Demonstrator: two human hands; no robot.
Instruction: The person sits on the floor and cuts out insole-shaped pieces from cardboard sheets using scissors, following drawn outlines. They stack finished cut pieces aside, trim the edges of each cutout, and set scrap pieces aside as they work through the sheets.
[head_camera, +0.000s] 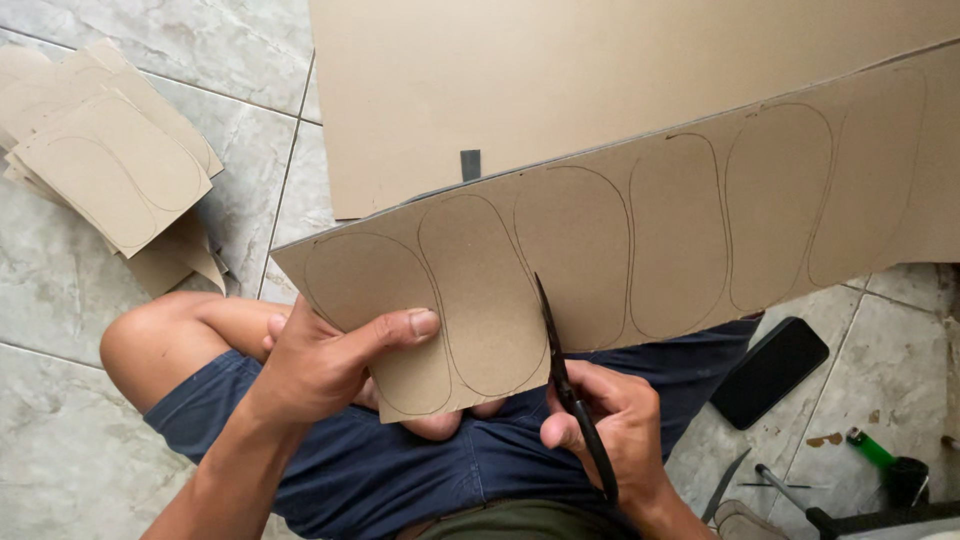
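- Here, the left hand (330, 365) holds the near left end of a long cardboard strip (640, 240); the thumb presses on top of the strip and the fingers are closed under it, so the hand pinches the cardboard.
- The strip is lifted above the lap and stretches from the left hand up to the right edge of the view; rounded oblong outlines are drawn on it side by side in dark line.
- The right hand (615, 425) is closed around the handles of black scissors (570, 385); the blades point up and their tip is inside the lower edge of the strip, between the second and the third outline from the left.
- Behind the strip a large cardboard sheet (560, 80) lies on the grey tiled floor (60, 440); a small dark piece (470, 164) shows at its lower edge.
- At the upper left a pile of cut cardboard pieces (110, 160) rests on the floor, well apart from the hands; the top piece carries one drawn outline.
- At the right, a black phone (770, 370) lies on the floor beside the leg; further right there is a green lighter (870, 448), and near it some thin metal tools (775, 485) that I cannot identify exactly.
- The person sits on the floor in dark blue shorts (440, 470).
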